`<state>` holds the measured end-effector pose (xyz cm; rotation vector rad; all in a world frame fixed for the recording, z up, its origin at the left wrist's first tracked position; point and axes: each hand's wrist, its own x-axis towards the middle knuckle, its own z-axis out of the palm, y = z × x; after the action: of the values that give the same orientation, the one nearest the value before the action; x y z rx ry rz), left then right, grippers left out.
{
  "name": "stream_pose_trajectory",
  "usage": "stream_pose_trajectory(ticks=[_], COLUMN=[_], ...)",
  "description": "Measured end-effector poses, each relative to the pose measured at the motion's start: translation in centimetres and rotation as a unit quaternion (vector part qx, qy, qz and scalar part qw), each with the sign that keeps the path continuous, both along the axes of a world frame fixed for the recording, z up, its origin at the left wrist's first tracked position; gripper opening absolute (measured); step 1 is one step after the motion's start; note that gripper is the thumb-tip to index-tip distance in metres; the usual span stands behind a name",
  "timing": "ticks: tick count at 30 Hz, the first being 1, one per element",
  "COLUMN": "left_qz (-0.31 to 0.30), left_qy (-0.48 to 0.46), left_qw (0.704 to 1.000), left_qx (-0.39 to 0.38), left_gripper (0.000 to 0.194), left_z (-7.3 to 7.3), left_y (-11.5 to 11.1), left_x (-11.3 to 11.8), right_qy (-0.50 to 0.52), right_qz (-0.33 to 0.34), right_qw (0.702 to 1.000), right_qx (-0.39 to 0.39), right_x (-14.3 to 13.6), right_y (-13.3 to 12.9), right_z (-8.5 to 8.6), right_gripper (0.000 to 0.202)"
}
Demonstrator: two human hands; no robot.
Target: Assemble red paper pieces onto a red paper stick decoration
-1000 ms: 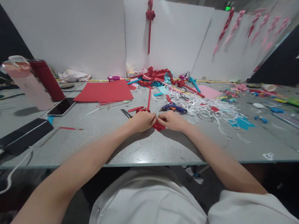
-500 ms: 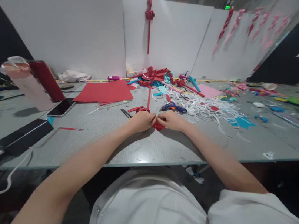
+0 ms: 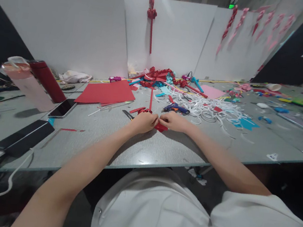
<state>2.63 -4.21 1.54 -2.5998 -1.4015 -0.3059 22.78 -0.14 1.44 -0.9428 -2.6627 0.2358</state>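
Note:
Near the middle of the table, my left hand (image 3: 146, 122) and my right hand (image 3: 175, 122) meet with fingers pinched around a small piece of red paper (image 3: 161, 127). Part of the red paper shows below the fingertips; the rest is hidden by the hands. Beside my left hand lie folded red paper strips (image 3: 141, 110) and a cutter knife (image 3: 127, 114). A straight red strip (image 3: 151, 99) stretches away behind that hand. Just beyond my right hand is a dark blue glue gun (image 3: 176, 108).
Red sheets (image 3: 106, 92), a phone (image 3: 62, 108), a black box-shaped device (image 3: 24, 137), a pink bottle (image 3: 29, 85) and a red flask (image 3: 46, 80) lie or stand at left. White strips (image 3: 209, 110) pile up at right. White boards (image 3: 168, 36) rise behind.
Both hands keep almost the same place and pinch on the red paper. The view has shifted very slightly; nothing else visibly differs.

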Motion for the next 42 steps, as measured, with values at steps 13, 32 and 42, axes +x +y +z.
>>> stream_pose_trajectory(ticks=[13, 32, 42], left_qz=[-0.009, -0.010, -0.005], left_qy=[-0.002, -0.004, -0.013], left_qw=[1.000, 1.000, 1.000], left_qx=[0.007, 0.010, -0.009], left_gripper=[0.038, 0.039, 0.040], left_z=[-0.11, -0.28, 0.03], left_y=[0.12, 0.23, -0.06], left_x=[-0.05, -0.07, 0.05], right_qy=[0.002, -0.001, -0.001], right_qz=[0.003, 0.004, 0.010], right_qw=[1.000, 1.000, 1.000], right_qx=[-0.001, -0.011, -0.009], right_x=[0.03, 0.04, -0.07], right_y=[0.11, -0.14, -0.22], right_z=[-0.10, 0.23, 0.28], right_gripper=[0.042, 0.042, 0.042])
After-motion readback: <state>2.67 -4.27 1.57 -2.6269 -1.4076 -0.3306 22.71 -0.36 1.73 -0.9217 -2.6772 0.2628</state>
